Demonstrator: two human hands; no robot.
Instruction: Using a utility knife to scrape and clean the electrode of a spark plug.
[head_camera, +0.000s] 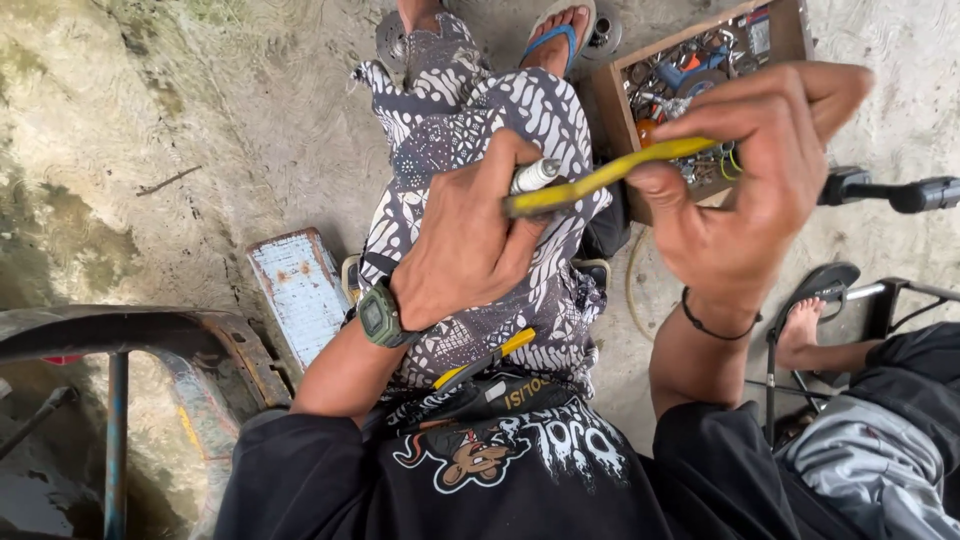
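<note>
Near first: a yellow-handled tool (487, 362) lies loose on our lap, against the black shirt (500, 470). Risk: any leg shift tips it off onto the ground.

Left hand (465, 245), with a watch (380, 318) on the wrist, is closed around a small white-tipped cylinder (535, 175) and also pinches the near end of the yellow pliers (600, 178). Right hand (745, 190) is curled over the far end of the pliers, fingers wrapped, thumb underneath. So the pliers bridge both hands, held in the air over our patterned shorts (480, 130), nothing supporting them.

Risks as we judge them:
- left hand holds two things at once; grip looks split, the cylinder could slip out
- if the pliers snap shut or slip, left fingers sit right at the pinch point
- we can't tell what the pliers' head grips; it's hidden

Further out: wooden parts box (700, 70) just beyond the right hand, open and cluttered. Another person's bare foot (800, 325) is at right, near a black handlebar (890, 190).
</note>
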